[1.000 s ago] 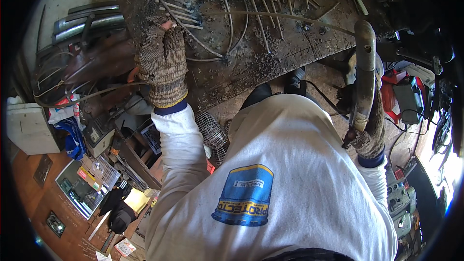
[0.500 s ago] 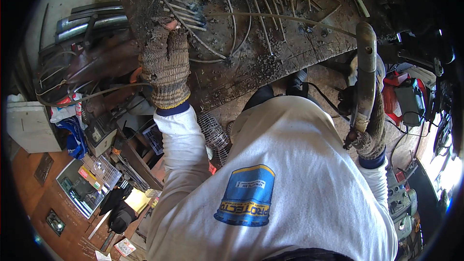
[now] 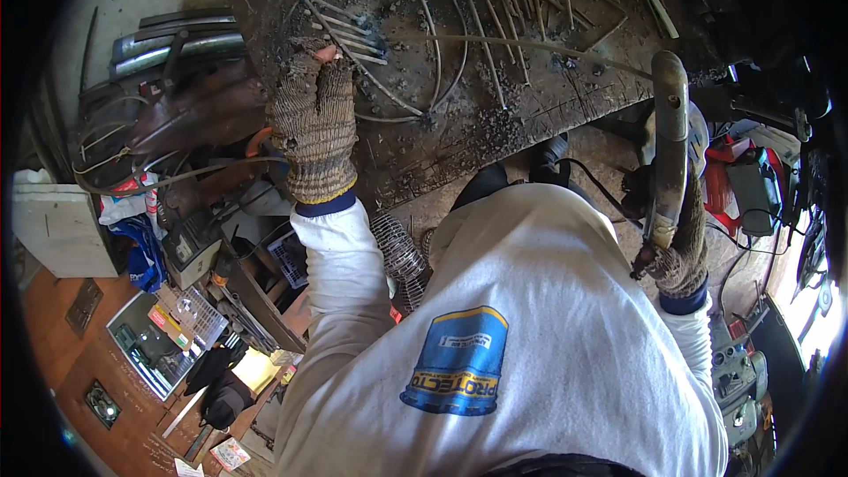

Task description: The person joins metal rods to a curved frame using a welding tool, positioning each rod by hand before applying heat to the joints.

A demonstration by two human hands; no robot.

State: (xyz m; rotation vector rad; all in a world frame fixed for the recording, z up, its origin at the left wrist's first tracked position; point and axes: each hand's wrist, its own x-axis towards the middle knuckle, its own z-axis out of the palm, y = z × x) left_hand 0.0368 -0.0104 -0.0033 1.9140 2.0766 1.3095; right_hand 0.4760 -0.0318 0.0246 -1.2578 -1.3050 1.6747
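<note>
My left hand [image 3: 316,119], in a brown knitted glove with the bare thumb tip showing, is closed at the left edge of a metal frame [image 3: 367,79]. The frame is a hoop of thin bar with a straight bar across it and several short bars. What the left fingers hold is hidden. My right hand [image 3: 685,252], also gloved, grips the lower end of a bent metal tube tool [image 3: 670,124]. From its top a long thin rod [image 3: 548,49], like a welding rod, points left across the workbench [image 3: 442,155] toward the short bars.
Several loose thin metal bars [image 3: 512,4] lie at the far side of the bench. A coil of wire [image 3: 397,252] stands below the bench edge. At the right are a red-and-dark machine [image 3: 746,185] and cables. Metal tubes [image 3: 181,49] and a white box [image 3: 57,225] are at the left.
The view has shifted slightly, so the frame and my left hand appear a little further right and lower. My right hand keeps its grip on the tube tool.
</note>
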